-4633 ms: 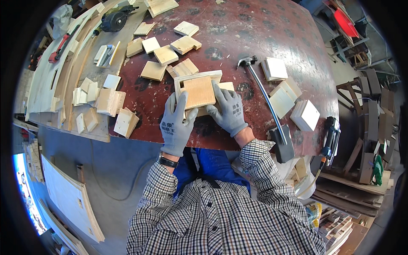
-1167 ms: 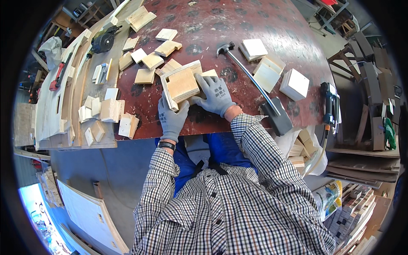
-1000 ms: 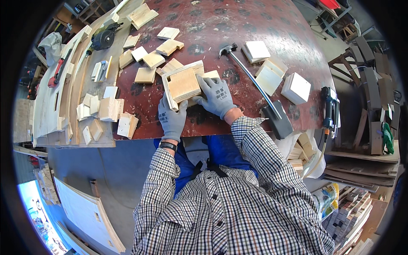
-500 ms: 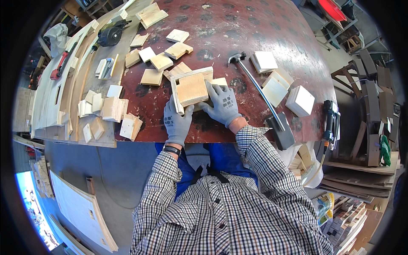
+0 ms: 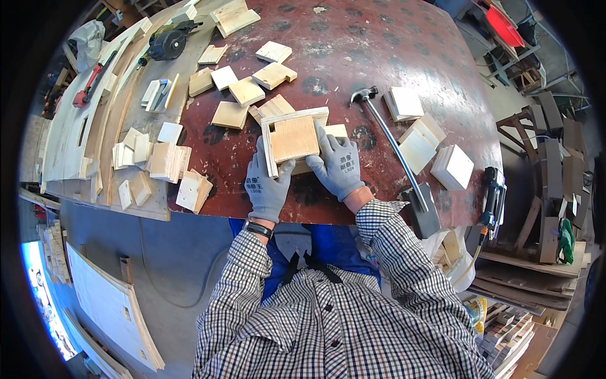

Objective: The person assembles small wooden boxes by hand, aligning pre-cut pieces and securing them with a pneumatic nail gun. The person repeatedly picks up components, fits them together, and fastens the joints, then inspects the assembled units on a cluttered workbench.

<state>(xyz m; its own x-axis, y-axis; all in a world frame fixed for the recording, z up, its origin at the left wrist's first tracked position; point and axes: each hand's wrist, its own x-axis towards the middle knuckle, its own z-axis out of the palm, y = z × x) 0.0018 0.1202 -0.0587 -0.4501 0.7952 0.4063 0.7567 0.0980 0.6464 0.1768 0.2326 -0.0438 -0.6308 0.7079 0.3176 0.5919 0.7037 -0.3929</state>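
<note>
Both my hands wear grey gloves and hold a small plywood box between them, above the dark red table. A square wooden panel lies inside its raised edges, with a small notch at the panel's upper left corner. My left hand grips the box at its lower left corner, thumb along the near edge. My right hand closes on its right side, with the thumb at the near right corner. The undersides of the fingers are hidden by the box. Behind it lie notched wooden blocks.
A hammer lies right of my hands, its handle end on a dark block. Stacked square wood pieces sit beyond it. A nail gun hangs at the right edge. More offcuts and a circular saw lie left.
The whole view has shifted slightly. My hands keep the same grip on the box, which has turned a little and sits more level.
</note>
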